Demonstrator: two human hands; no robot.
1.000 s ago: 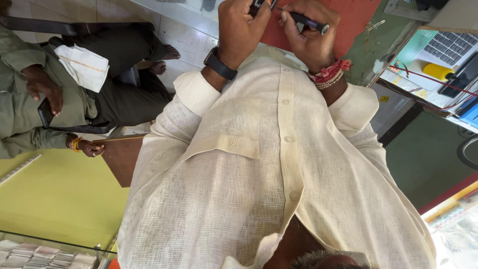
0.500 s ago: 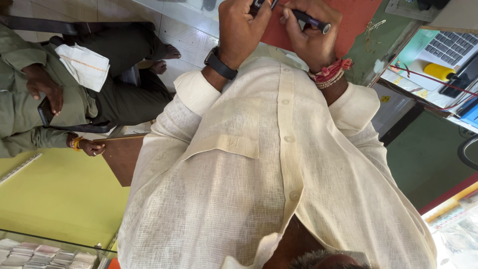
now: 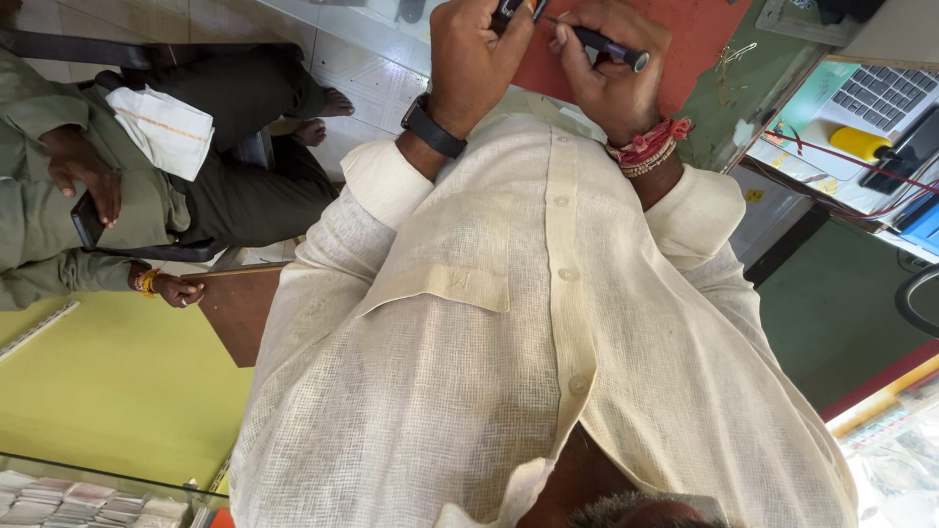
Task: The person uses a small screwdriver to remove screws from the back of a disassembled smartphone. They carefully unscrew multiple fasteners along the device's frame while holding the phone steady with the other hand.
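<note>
The frame's top edge is cutting off a small dark object, so its kind is staying unclear. The left hand, near top centre, is curling tightly around it. The right hand, just beside, is pinching one dark screwdriver. Two hands, one tool, one red mat underneath.

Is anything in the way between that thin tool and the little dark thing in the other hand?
Nothing visible does. The right hand grips the thin tool, and its tip points straight across to the small dark thing pinched in the left hand. The picture's top edge hides whether they touch.
</note>
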